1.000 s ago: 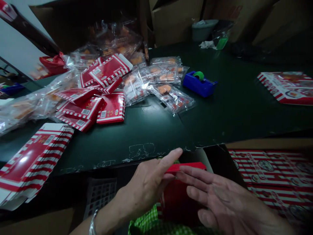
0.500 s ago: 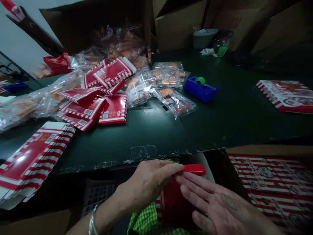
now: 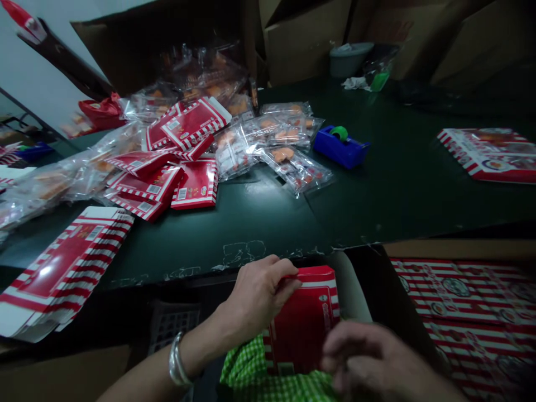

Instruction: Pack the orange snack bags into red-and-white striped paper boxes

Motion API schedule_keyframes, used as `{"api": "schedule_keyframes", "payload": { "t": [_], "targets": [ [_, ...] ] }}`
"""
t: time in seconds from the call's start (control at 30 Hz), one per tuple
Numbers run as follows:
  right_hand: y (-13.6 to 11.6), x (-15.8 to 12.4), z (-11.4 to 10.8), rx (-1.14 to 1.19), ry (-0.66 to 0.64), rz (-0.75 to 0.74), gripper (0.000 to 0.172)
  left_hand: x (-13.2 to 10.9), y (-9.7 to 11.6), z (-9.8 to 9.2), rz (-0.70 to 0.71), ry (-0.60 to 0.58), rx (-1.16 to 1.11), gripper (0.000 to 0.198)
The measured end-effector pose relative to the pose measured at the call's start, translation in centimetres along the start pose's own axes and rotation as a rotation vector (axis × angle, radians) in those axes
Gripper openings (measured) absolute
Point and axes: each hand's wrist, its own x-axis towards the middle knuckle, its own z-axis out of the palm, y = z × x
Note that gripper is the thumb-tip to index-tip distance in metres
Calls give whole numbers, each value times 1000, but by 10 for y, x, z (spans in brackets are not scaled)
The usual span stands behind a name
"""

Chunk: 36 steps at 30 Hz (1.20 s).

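A red-and-white striped carton stands upright in front of me over green checked cloth, below the table's front edge. My left hand, with a silver bangle on its wrist, is closed with thumb and fingers at the carton's upper left edge. Smeared by motion, my right hand is at the carton's lower right side with its fingers curled. Whether it touches the carton I cannot tell.
Flat cartons lie stacked at the table's left. Several red cartons and clear cookie packets are piled behind. A blue tape dispenser stands mid-table. One striped carton lies right. An open box of cartons sits below.
My right hand has left the carton's top and moved down to its lower right side, its fingers now curled. My left hand stays at the top edge. More of the carton's face shows.
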Motion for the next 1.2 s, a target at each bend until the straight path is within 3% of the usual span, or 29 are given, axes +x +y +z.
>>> {"api": "schedule_keyframes", "payload": {
  "t": [0.07,0.1,0.13,0.2,0.27,0.33,0.43,0.5,0.57,0.63,0.73,0.8,0.87,0.93,1.0,1.07,1.2],
  "targets": [
    [-14,5,-17,-246,202,-205,22,-3,3,-1,-39,-13,-16,11],
    [-19,9,-22,-325,244,-278,30,-5,5,-5,-62,-45,-39,14],
    [-22,14,-22,-363,214,-311,42,-5,9,-10,-86,-96,-60,17],
    [-23,22,-15,-364,-6,-268,57,-5,14,-23,-129,-238,-67,19],
    [-17,26,-2,-361,-183,-226,49,-4,18,-35,-162,-386,-51,26],
    [-12,26,8,-392,-212,-241,43,-4,18,-45,-193,-492,-51,32],
    [-11,22,10,-472,-93,-350,51,-3,13,-53,-236,-573,-81,33],
    [-16,18,6,-596,82,-555,56,-2,11,-52,-250,-594,-96,30],
    [-24,16,3,-762,192,-805,47,0,9,-48,-248,-601,-95,27],
    [-32,15,1,-886,147,-964,31,3,8,-45,-234,-617,-82,27],
    [-39,15,1,-916,55,-991,20,8,5,-47,-235,-711,-106,27],
    [-39,15,0,-895,64,-963,13,8,3,-55,-228,-798,-192,32],
    [-38,14,-1,-869,110,-948,9,3,3,-62,-182,-741,-240,46],
    [-38,13,-1,-856,135,-947,8,-6,8,-64,-124,-490,-176,59],
    [-38,13,0,-867,129,-938,7,-14,16,-58,-82,-273,-58,47],
    [-40,12,1,-878,113,-919,5,-17,25,-49,-78,-243,10,33],
    [-41,16,1,-775,112,-743,7,-9,31,-37,-125,-355,21,24]
  ]
}}
